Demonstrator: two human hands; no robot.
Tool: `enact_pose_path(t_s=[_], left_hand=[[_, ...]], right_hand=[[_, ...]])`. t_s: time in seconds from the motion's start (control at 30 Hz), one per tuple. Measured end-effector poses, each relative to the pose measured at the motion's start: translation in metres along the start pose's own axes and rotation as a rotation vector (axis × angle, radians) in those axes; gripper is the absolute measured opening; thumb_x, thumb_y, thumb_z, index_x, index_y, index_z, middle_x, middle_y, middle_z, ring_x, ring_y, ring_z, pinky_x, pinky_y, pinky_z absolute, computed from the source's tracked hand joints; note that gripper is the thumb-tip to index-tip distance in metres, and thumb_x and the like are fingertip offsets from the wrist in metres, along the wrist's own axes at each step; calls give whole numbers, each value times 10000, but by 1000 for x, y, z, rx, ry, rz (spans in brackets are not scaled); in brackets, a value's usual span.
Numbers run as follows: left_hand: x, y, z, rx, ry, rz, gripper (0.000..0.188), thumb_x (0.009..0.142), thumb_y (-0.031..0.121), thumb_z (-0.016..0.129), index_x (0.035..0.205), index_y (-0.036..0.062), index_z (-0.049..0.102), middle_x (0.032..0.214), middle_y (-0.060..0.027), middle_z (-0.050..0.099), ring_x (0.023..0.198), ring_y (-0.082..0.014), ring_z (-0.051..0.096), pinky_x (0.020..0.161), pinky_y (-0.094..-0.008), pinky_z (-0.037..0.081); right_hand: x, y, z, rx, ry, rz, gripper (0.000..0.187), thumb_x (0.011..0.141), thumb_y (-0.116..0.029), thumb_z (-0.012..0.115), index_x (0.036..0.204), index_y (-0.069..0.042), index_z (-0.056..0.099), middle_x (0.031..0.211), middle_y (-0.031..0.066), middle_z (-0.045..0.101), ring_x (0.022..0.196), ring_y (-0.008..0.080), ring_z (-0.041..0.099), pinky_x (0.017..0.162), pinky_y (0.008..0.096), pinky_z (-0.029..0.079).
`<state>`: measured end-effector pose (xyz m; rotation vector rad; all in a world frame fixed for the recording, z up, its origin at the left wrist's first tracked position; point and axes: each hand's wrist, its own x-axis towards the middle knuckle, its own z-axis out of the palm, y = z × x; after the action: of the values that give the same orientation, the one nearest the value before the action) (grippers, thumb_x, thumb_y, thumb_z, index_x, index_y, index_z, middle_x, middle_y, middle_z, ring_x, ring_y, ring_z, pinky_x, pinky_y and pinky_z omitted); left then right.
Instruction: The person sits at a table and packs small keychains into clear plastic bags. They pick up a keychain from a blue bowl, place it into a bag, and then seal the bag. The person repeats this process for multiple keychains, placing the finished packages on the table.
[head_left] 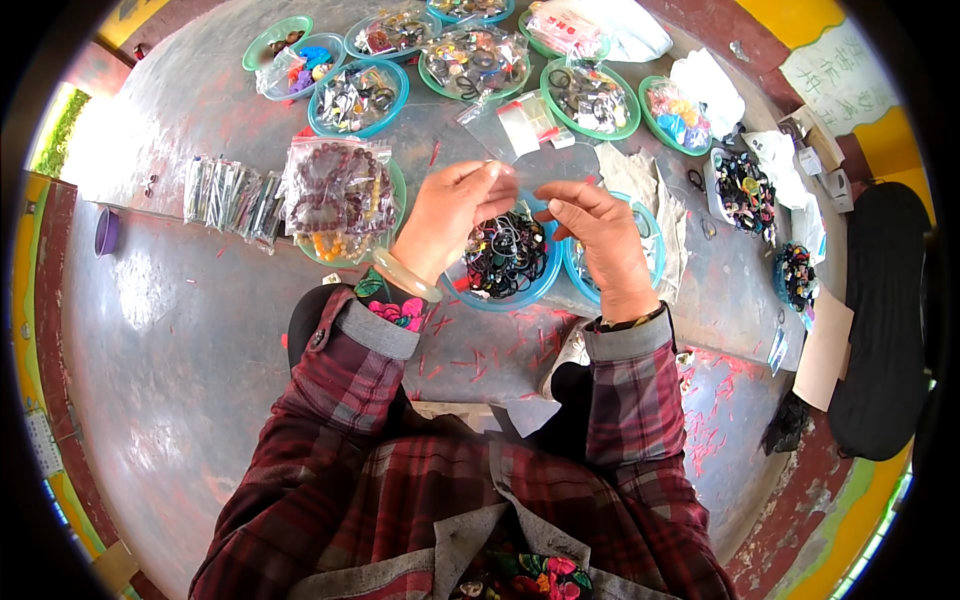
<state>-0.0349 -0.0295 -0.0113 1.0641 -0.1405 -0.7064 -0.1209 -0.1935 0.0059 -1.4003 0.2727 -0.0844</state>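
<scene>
My left hand (450, 215), with a pale bangle (407, 274) at its wrist, is raised with its fingers closed together and slightly blurred. Facing it, my right hand (608, 240) is closed with thumb and fingers curled inward. Whatever is in either hand is too thin or small to make out. Just below them is a blue basin (552, 268) full of black corded bracelets (503, 258). A second blue basin (657, 262), partly hidden by my right hand, holds small pale items. Left of my left hand, bagged dark-red bead strands (340, 190) lie on a green basin (400, 190).
Several basins of bagged accessories stand at the back, including a green one (633, 120) and a blue one (316, 120). Packets of thin sticks (232, 200) lie at left, near a purple bowl (107, 232). At right are a bracelet-filled white tray (716, 190) and cardboard (825, 350).
</scene>
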Motion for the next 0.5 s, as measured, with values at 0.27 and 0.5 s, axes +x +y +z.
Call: enact_pose_path(t_s=[0.27, 0.5], left_hand=[[3, -7, -2, 417, 92, 243, 341, 873, 184, 569, 1123, -45, 531, 982, -91, 602, 877, -139, 578, 777, -280, 492], [-2, -8, 9, 840, -46, 392, 301, 841, 149, 600, 1081, -31, 571, 946, -69, 618, 787, -56, 536, 654, -225, 460]], right_hand=[[-2, 4, 8, -809, 214, -499, 149, 753, -13, 578, 888, -38, 635, 820, 90, 614, 699, 230, 598, 615, 306, 473], [2, 11, 13, -1092, 121, -768, 125, 657, 13, 578, 774, -30, 585, 779, 101, 554, 738, 309, 558, 616, 392, 462]])
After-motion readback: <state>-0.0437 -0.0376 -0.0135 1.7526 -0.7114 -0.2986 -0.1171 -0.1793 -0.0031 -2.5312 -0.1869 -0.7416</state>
